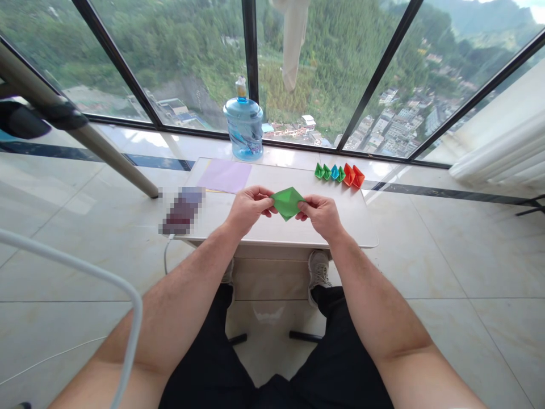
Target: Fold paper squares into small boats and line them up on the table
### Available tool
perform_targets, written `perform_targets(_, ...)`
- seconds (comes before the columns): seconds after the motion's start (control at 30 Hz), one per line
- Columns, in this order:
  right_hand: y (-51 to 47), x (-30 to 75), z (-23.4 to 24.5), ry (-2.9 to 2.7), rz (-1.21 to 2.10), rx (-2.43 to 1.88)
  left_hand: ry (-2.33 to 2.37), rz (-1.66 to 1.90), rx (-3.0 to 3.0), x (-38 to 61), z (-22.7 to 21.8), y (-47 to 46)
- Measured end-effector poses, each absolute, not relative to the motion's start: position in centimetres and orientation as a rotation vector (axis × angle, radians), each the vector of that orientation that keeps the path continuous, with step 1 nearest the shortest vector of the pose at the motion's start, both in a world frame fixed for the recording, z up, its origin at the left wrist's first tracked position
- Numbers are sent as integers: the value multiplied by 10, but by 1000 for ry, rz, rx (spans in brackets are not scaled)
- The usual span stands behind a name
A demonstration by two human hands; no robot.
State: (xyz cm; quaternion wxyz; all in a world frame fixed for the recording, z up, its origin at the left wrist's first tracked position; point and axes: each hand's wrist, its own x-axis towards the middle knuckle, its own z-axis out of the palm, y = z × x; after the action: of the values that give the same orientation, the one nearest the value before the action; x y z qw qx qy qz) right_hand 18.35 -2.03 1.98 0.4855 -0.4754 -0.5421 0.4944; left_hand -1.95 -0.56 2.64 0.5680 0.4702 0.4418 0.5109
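A folded piece of green paper [287, 203], diamond-shaped with creases and a flap, is held up over the table between my two hands. My left hand [252, 207] pinches its left corner between thumb and fingers. At the opposite corner, my right hand [318, 215] grips it the same way. Several small folded paper boats [335, 173] in green, blue and orange-red stand in a row at the table's far right. Flat sheets of lilac paper [227, 175] lie at the far left, with a yellowish edge showing beneath.
The low white table [272, 230] stands before a large window. Behind it is a blue water jug [244, 128]. A blurred-out item [183, 210] with a white cable lies on the table's left end. A slanted pole [114, 150] stands at left, and a white curved tube [97, 272] crosses the near left.
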Motion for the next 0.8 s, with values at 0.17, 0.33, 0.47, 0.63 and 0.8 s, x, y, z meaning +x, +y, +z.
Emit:
perform_targets(0.17, -19, 186, 19, -1275, 1242, -1108, 1022, 1191, 1106, -19, 29, -7)
perform_targets(0.33, -21, 184, 21, -1243, 1246, -1033, 1047, 1215, 1070, -18, 30, -8)
perform_targets(0.47, -23, 183, 24, -1223, 1269, -993, 1041, 1231, 1031, -19, 33, -9)
perform_targets(0.63, -25, 182, 23, -1205, 1288, -994, 1028, 1232, 971, -19, 35, -9)
perform_targets(0.8, -25, 183, 23, -1244, 1266, -1012, 1055, 1227, 928, -19, 34, -9)
